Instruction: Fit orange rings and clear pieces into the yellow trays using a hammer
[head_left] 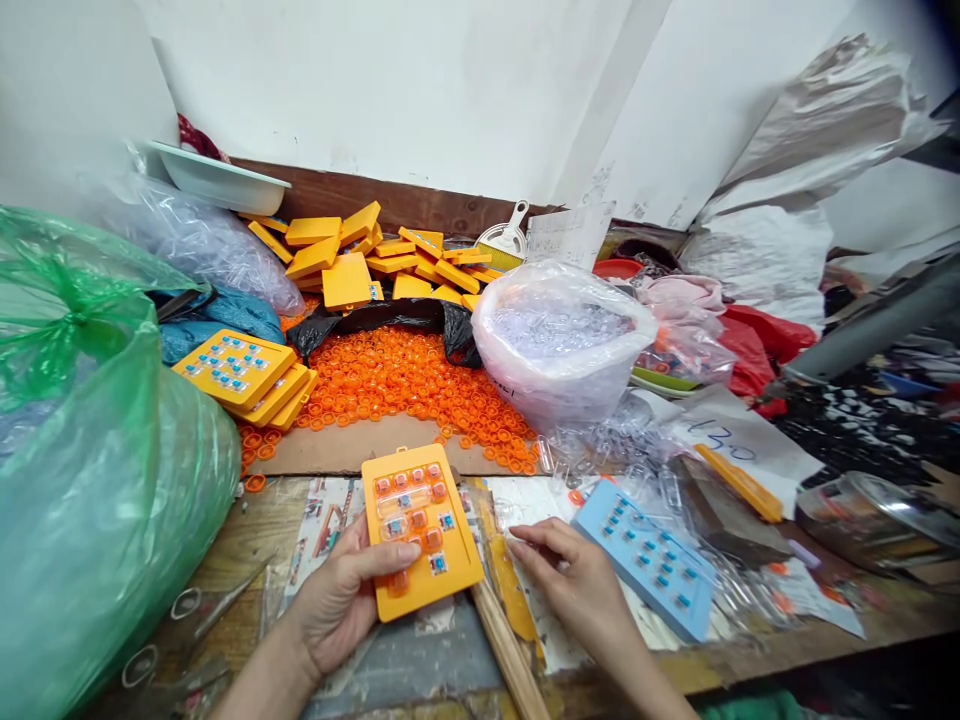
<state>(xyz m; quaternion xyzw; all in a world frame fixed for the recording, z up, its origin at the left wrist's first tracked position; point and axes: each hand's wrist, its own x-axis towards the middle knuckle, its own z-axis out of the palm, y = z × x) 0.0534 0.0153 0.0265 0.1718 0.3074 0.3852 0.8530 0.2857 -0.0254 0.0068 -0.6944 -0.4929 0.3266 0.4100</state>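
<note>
My left hand (pixel 341 590) holds a yellow-orange key panel (pixel 422 535) tilted up, thumb pressed on its face near the lower keys. Clear orange caps (pixel 418 519) sit over several of its keys; other spots show bare blue-and-white switches (pixel 437 564). Just right of the panel, my right hand (pixel 566 570) hovers with fingers curled and fingertips close together; whatever they may hold is too small to make out. Beside that hand lies a light blue panel (pixel 649 560) with rows of blue switches.
A heap of orange rings (pixel 405 375) spreads behind the panel. Yellow panels are stacked at left (pixel 240 370) and piled at the back (pixel 345 280). A white bag (pixel 562 345) holds clear parts. A green bag (pixel 112 480) bulges at left; a wooden stick (pixel 506 650) lies in front.
</note>
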